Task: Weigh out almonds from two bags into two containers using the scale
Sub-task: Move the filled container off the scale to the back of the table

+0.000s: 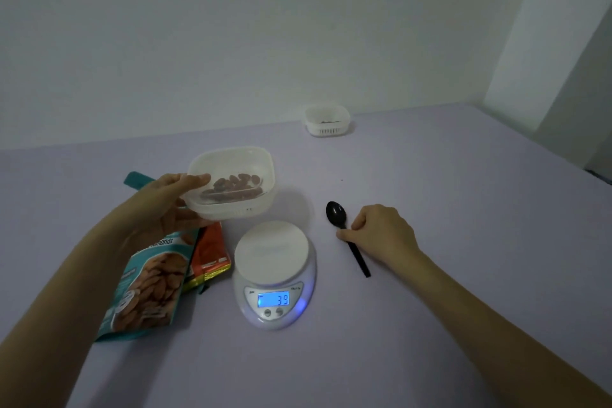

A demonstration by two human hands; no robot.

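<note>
While the left hand (169,205) grips the near-left corner of a tub (261,172), thumb over the rim and fingers underneath, the tub hangs clear of the table (447,182), tipped slightly, with a small heap of almonds (235,187) lying in its bottom. Just right of and below that grip sits the scale (275,275), plate bare, its blue display (274,300) reading 39. Under the left wrist lie 2 bags: a teal bag (149,281) printed with almonds, and an orange bag (212,255) tucked between it and the scale. Over at the right hand (381,235), the fingers are curled and the thumb pinches the handle of a black spoon (336,212) that lies flat on the table. Its bowl points away past the knuckles, its handle end sticks out toward the person. Well beyond both hands, by the wall, stands a far tub (327,121) with something dark inside, too small to tell.
</note>
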